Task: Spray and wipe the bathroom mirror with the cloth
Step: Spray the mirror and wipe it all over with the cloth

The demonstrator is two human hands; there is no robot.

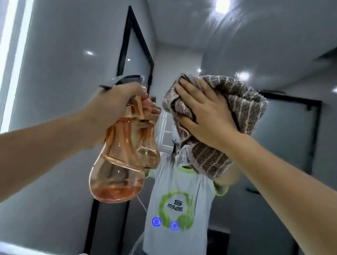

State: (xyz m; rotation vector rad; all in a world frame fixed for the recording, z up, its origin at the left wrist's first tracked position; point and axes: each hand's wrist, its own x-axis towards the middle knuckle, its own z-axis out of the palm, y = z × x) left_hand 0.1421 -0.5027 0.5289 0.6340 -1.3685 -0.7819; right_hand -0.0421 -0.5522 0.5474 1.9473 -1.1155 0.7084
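Both arms are reaching up toward the mirror [60, 110], and the glass is filling nearly the whole view. The left hand [110, 109] is wrapping around the neck of the spray bottle [117, 163], fingers curled tight just under the grey spray head, with the orange-tinted body hanging down below the fist and a little liquid pooling at its bottom. The nozzle is pointing toward the glass, and the bottle's reflection is sitting right behind it.

Over on the other side, the right hand [204, 115] is lying flat and spread across the cloth [230, 119], a brown towel with pale stripes, palm pressing it toward the mirror. The cloth is bunching under and around the fingers, spilling out above the fingertips and hanging below the wrist, where a white label is dangling. It is sitting just beside the bottle, at about the same height, covering the reflected head of the person. A lit strip is glowing along the mirror's left and bottom edges.
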